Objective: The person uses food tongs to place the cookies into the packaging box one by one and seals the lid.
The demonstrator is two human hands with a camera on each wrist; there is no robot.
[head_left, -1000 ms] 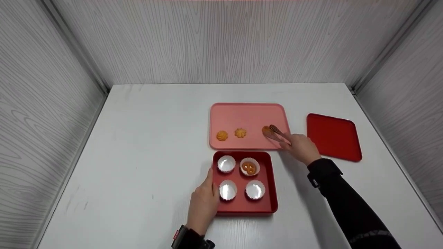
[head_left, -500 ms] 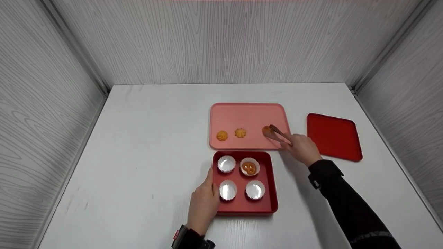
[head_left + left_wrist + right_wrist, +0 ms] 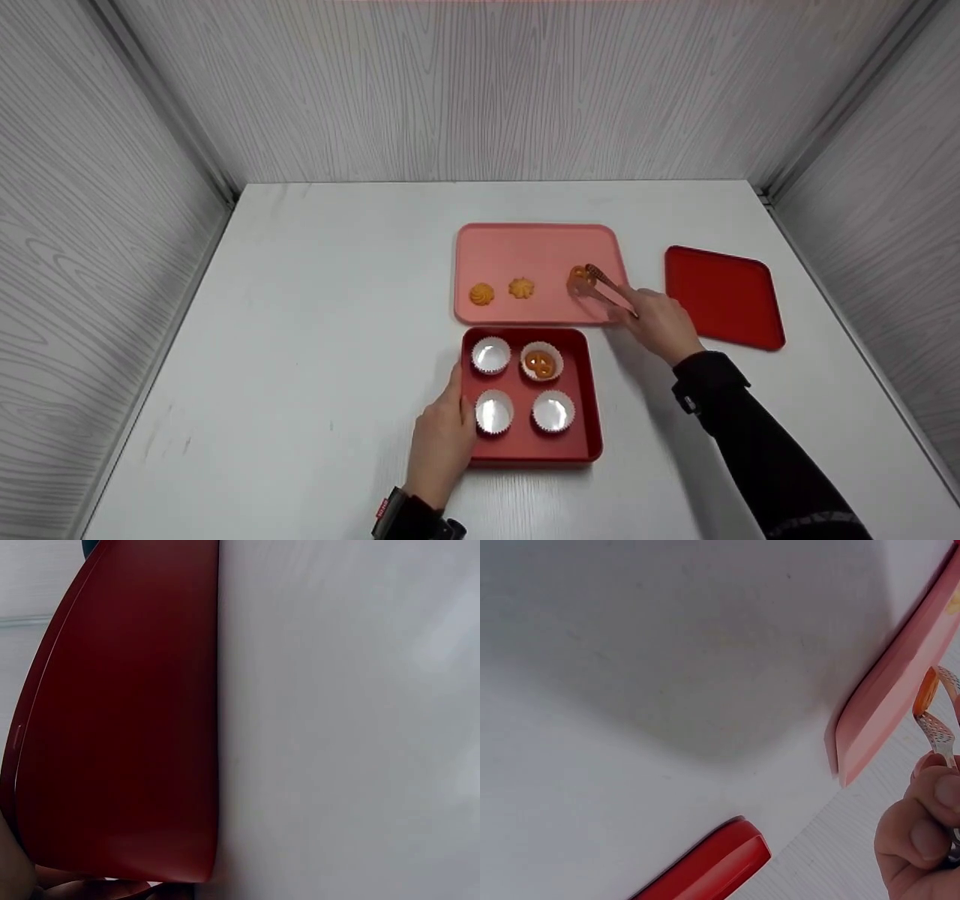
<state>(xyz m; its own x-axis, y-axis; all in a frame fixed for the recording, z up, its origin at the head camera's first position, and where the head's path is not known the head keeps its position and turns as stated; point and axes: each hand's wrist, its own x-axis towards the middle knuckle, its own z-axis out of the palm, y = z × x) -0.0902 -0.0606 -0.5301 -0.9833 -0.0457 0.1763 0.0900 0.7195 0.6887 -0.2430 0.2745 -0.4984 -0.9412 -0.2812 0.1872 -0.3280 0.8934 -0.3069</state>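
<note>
My right hand (image 3: 658, 322) holds small metal tongs (image 3: 613, 286) over the right part of a pink tray (image 3: 532, 244). Between their perforated tips is a small glossy pretzel (image 3: 926, 691), tilted up on edge in the right wrist view. My left hand (image 3: 442, 439) grips the left side of a square red baking pan (image 3: 538, 452), thumb at the rim. Inside the pan stand several white paper cups; the back right cup (image 3: 551, 348) contains a pretzel (image 3: 539, 365). The left wrist view shows the pan's outer wall (image 3: 127, 727) and a bit of my fingers (image 3: 71, 889).
On the pink tray lie a swirled round cookie (image 3: 481, 294) and a star-shaped cookie (image 3: 521, 288). A flat red tray (image 3: 724, 296) sits to the right, beyond my right hand. Wood-grain panels (image 3: 480, 90) enclose the white table (image 3: 300, 337) at the back and sides.
The tongs have risen slightly with the pretzel between their tips, and it shows more clearly. My right hand has shifted a little to the right. The left hand stays on the pan.
</note>
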